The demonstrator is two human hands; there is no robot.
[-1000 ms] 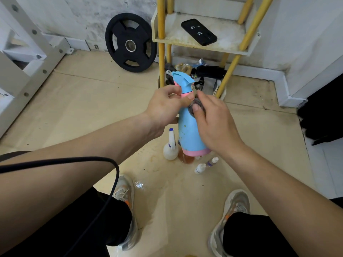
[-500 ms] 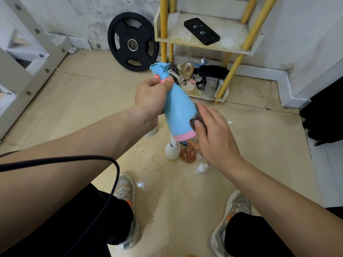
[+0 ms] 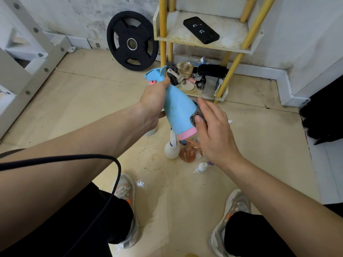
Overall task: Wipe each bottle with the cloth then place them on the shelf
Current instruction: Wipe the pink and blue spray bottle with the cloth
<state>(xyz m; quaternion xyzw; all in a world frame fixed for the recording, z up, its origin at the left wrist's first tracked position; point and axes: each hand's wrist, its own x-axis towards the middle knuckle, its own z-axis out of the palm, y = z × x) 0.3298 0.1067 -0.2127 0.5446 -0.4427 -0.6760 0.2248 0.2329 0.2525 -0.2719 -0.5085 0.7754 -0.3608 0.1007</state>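
Observation:
My left hand [image 3: 153,101] grips the neck of a blue spray bottle [image 3: 178,110] with a pink base band, held tilted with its nozzle pointing up and left. My right hand [image 3: 213,132] holds a small grey cloth [image 3: 197,115] and presses it against the bottle's lower right side. On the floor below stand a white spray bottle [image 3: 171,148], an amber bottle [image 3: 188,154] and a small white dropper bottle [image 3: 201,167]. The yellow-legged shelf [image 3: 232,47] stands beyond, its upper tier holding a black phone [image 3: 201,30].
The shelf's bottom tier [image 3: 221,98] is crowded with small clutter. A black weight plate [image 3: 132,40] leans on the wall at the left. A white metal frame [image 3: 27,58] runs along the far left. My shoes [image 3: 126,190] and a black cable [image 3: 104,182] are below.
The bottle went from upright to tilted left, its nozzle swinging away from the shelf. My right hand slid the cloth from the neck down to the lower body.

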